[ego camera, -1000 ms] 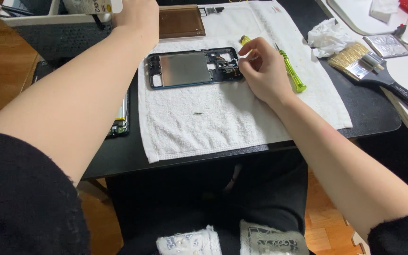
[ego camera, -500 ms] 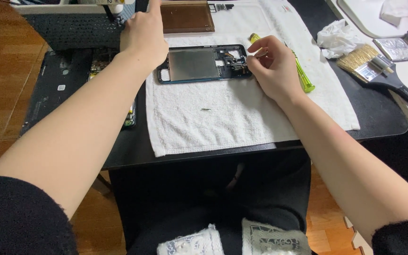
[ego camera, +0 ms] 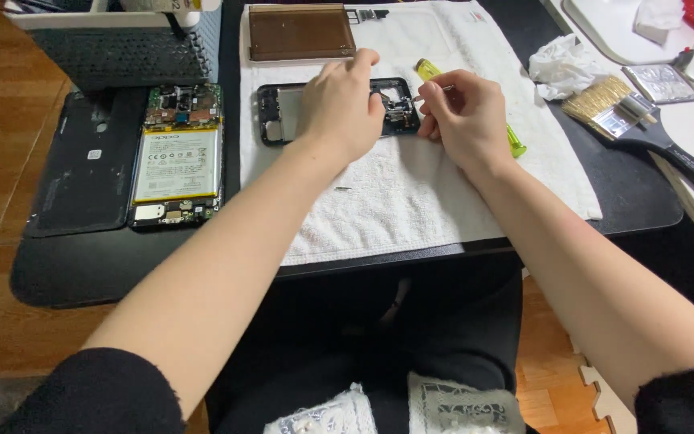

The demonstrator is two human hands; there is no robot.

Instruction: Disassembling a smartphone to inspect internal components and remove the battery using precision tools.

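Since the earlier frame the left hand [ego camera: 337, 108] has come down from the far edge and is now lying flat, fingers together, on the phone frame [ego camera: 275, 112]. The frame is lying on the white towel [ego camera: 411, 193] on the counter [ego camera: 644, 201]. The right hand [ego camera: 463, 120] is pinching a small tool at the frame's right end, beside the yellow screwdriver [ego camera: 427, 68].

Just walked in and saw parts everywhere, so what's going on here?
A person is working on a black phone frame lying on a white towel. The left hand rests on the frame; the right hand holds a thin metal tool at its corner. An opened phone body with a white battery lies to the left.
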